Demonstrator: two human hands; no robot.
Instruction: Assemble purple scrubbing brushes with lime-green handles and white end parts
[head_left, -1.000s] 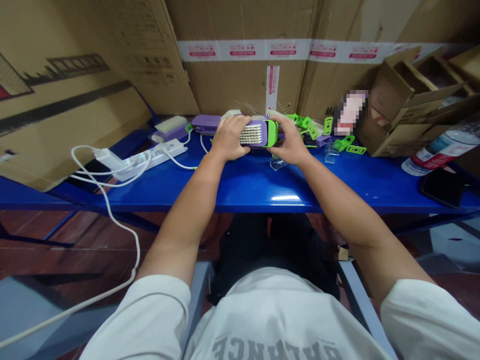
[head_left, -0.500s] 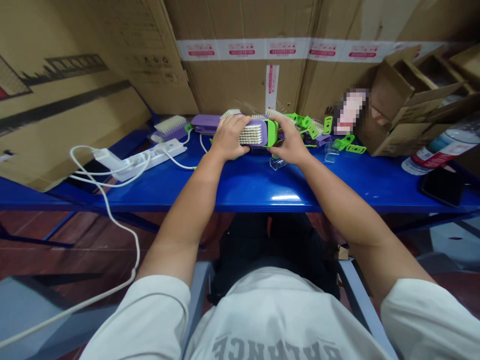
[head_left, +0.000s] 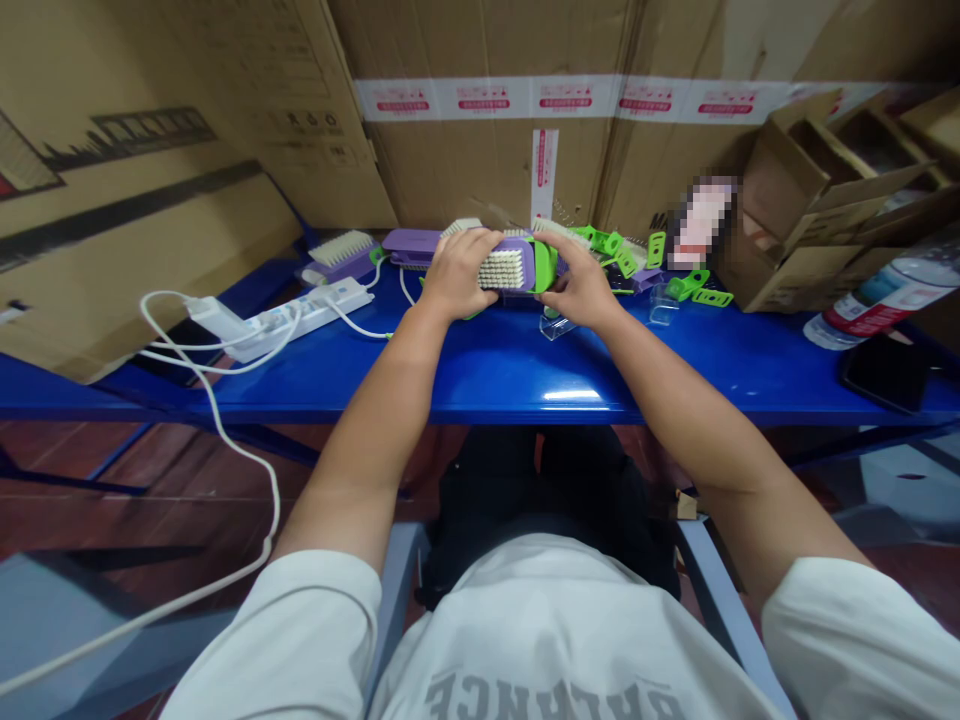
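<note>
Head view: left hand [head_left: 456,275] and right hand [head_left: 583,282] clenched around a purple-and-green bristle brush [head_left: 510,268], with another brush [head_left: 341,250] and green clips [head_left: 686,288] lying loose on either side across the blue table [head_left: 525,375].

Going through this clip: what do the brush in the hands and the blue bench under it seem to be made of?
The brush looks like smooth purple plastic with a slight sheen; its pale bristles could be synthetic or natural. The blue bench looks like painted metal, its glossy finish throwing a bright reflection.
</note>
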